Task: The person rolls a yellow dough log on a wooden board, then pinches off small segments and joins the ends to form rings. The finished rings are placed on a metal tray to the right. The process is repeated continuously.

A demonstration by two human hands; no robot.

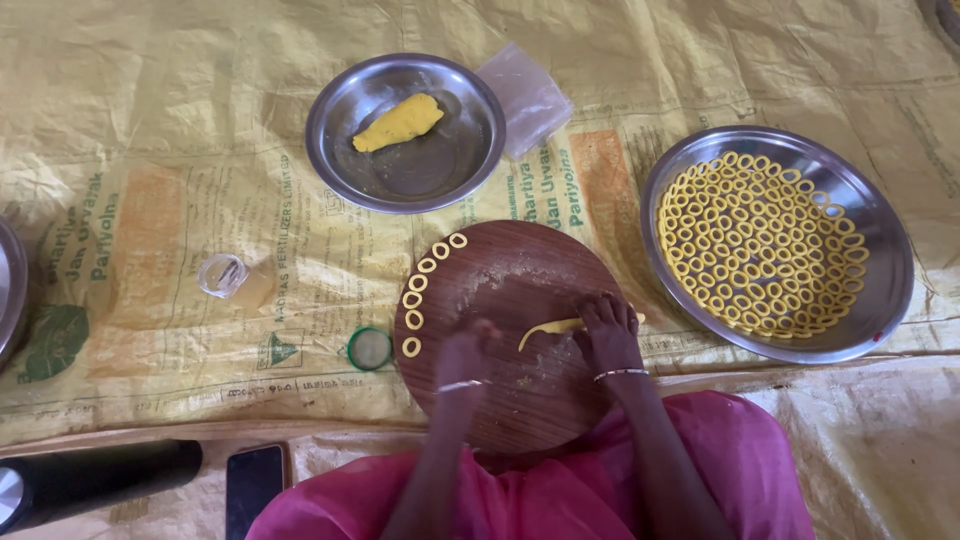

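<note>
A round wooden board lies in front of me, with several small yellow dough rings in a curved row along its left edge. My right hand presses down on a thin yellow dough strip on the board. My left hand rests on the board just left of the strip, blurred, fingers curled. Both wrists wear thin bangles. A steel plate at the right is filled with several finished dough rings. A steel bowl behind the board holds a lump of yellow dough.
A yellow printed sheet covers the floor. On it lie a clear plastic cap, a small green-rimmed lid and a clear plastic bag. A dark phone and a black cylinder sit at the lower left. Another steel rim shows at far left.
</note>
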